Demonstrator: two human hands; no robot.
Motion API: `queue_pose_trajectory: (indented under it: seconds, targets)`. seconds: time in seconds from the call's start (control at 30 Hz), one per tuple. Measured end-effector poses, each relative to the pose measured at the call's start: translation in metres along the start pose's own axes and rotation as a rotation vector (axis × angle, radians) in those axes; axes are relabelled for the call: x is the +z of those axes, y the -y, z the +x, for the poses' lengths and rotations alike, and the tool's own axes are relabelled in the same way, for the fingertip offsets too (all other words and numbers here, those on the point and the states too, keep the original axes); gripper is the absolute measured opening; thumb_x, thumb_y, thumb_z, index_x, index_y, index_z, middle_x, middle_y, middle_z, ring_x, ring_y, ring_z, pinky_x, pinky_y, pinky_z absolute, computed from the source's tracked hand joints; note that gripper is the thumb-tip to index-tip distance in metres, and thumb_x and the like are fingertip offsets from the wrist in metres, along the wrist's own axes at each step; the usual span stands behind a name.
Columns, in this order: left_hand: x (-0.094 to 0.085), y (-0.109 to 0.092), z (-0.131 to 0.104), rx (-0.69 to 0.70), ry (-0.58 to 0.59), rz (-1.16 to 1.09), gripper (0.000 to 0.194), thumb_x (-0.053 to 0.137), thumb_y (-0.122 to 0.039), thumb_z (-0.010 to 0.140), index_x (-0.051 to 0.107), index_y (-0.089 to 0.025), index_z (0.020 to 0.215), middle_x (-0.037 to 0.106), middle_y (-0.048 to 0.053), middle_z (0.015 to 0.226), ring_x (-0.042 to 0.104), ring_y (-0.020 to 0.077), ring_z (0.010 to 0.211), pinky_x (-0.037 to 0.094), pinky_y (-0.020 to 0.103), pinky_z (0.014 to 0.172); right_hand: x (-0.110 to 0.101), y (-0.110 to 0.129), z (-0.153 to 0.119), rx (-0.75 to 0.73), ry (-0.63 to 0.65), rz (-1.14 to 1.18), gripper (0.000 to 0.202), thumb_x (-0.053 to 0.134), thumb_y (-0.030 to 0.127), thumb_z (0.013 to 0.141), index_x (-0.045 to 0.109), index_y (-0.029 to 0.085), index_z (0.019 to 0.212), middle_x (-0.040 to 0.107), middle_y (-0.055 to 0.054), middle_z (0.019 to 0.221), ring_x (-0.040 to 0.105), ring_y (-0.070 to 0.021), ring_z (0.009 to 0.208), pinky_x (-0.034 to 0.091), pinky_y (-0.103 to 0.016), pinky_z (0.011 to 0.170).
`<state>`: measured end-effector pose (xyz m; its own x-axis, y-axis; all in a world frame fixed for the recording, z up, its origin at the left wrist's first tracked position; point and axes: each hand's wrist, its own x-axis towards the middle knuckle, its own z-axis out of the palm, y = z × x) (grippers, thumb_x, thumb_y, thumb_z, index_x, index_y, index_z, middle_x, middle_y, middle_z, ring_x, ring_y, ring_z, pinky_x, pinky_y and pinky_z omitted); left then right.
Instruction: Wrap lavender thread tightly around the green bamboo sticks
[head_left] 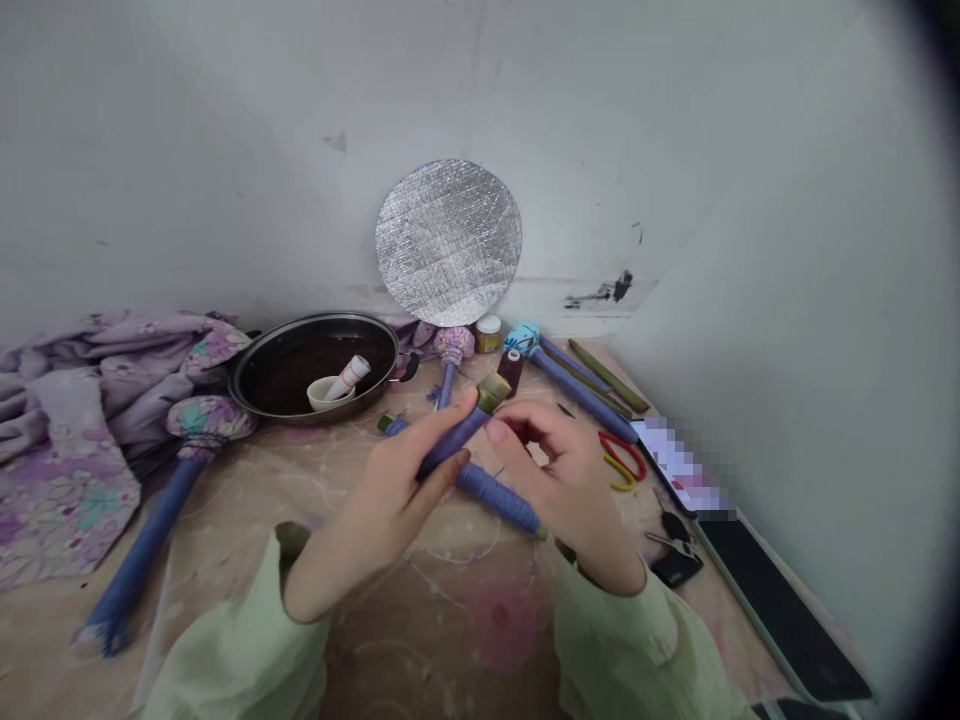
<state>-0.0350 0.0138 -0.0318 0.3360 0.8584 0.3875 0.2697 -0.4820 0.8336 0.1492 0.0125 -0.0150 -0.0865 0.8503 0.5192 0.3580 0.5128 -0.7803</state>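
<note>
My left hand [394, 495] is closed around a stick wrapped in blue-purple strip [456, 437], tilted up to the right, its bare greenish end showing at the top. My right hand [566, 475] pinches with thumb and forefinger beside the wrapping's upper edge; what lies between those fingertips is too small to tell. Under both hands, a stick wound with blue-purple cord [499, 497] lies slantwise on the table. Just beyond my fingers stands a dark maroon thread spool [511, 372].
A black pan [259, 400] holds a small white cup. Blue-handled padded mallets [161, 535] and floral cloth [67, 470] lie left. A silver disc [450, 240] leans on the wall. Scissors [626, 460], keys [675, 550], a lit phone [682, 470] and a dark phone [780, 610] lie right.
</note>
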Motion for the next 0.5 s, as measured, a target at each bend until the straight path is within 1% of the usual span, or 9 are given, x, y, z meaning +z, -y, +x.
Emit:
queue_pose_trajectory:
  seconds: [0.03,0.1,0.17,0.27,0.33,0.37,0.43,0.5]
  targets:
    - [0.001,-0.001,0.001,0.012,0.008,0.075,0.044,0.058,-0.026,0.098,0.058,-0.03,0.142,0.068,0.007,0.135,0.063,0.0263,0.125,0.051,0.042,0.106,0.0,0.0,0.0,0.024,0.0,0.004,0.017,0.061,0.028,0.092,0.063,0.021,0.076,0.062,0.001,0.064,0.054,-0.0132,0.057,0.043,-0.026,0.054]
    - [0.004,-0.004,0.001,0.053,0.051,0.211,0.044,0.053,-0.025,0.1,0.056,-0.029,0.143,0.069,0.008,0.134,0.066,0.0271,0.122,0.054,0.043,0.102,0.002,-0.002,-0.001,0.082,-0.03,0.029,0.025,0.064,0.033,0.09,0.058,0.021,0.068,0.053,0.003,0.057,0.047,-0.012,0.053,0.038,-0.026,0.05]
    - [0.005,-0.007,-0.001,0.075,0.102,0.265,0.047,0.048,-0.021,0.101,0.051,-0.031,0.147,0.066,0.007,0.139,0.066,0.0265,0.122,0.055,0.043,0.101,0.004,-0.004,-0.001,0.135,-0.067,0.09,0.033,0.067,0.037,0.087,0.053,0.021,0.061,0.046,0.005,0.053,0.04,-0.0106,0.05,0.033,-0.025,0.047]
    - [0.005,-0.01,-0.008,0.088,0.132,0.246,0.06,0.04,-0.013,0.101,0.035,-0.033,0.157,0.053,0.006,0.154,0.057,0.0251,0.135,0.048,0.045,0.111,0.007,-0.007,0.0,0.189,-0.073,0.204,0.038,0.07,0.038,0.083,0.048,0.021,0.057,0.041,0.006,0.051,0.035,-0.0097,0.049,0.03,-0.024,0.045]
    - [0.004,-0.009,-0.014,0.063,0.124,0.187,0.065,0.039,-0.012,0.101,0.024,-0.033,0.161,0.045,0.007,0.161,0.05,0.0254,0.142,0.043,0.047,0.116,0.006,-0.008,0.001,0.197,-0.059,0.241,0.039,0.07,0.038,0.082,0.046,0.022,0.057,0.04,0.007,0.052,0.035,-0.0096,0.05,0.03,-0.024,0.046]
    - [0.004,-0.008,-0.016,0.035,0.114,0.145,0.066,0.041,-0.015,0.101,0.023,-0.033,0.162,0.043,0.007,0.162,0.048,0.0262,0.143,0.042,0.048,0.116,0.006,-0.008,0.002,0.191,-0.055,0.249,0.038,0.071,0.036,0.082,0.045,0.022,0.057,0.039,0.007,0.052,0.034,-0.0093,0.049,0.029,-0.024,0.046]
    - [0.005,-0.005,-0.02,-0.033,0.097,0.045,0.062,0.047,-0.02,0.102,0.03,-0.034,0.16,0.045,0.007,0.16,0.049,0.0285,0.142,0.045,0.048,0.113,0.003,-0.009,0.002,0.186,-0.058,0.264,0.036,0.07,0.032,0.08,0.045,0.022,0.057,0.038,0.007,0.052,0.033,-0.0091,0.049,0.027,-0.024,0.046]
    - [0.007,-0.004,-0.021,-0.086,0.097,-0.054,0.056,0.053,-0.025,0.1,0.041,-0.033,0.155,0.052,0.008,0.154,0.053,0.0298,0.137,0.05,0.046,0.107,0.0,-0.011,0.002,0.193,-0.065,0.277,0.034,0.07,0.029,0.08,0.045,0.022,0.058,0.037,0.007,0.053,0.033,-0.0094,0.05,0.027,-0.024,0.046]
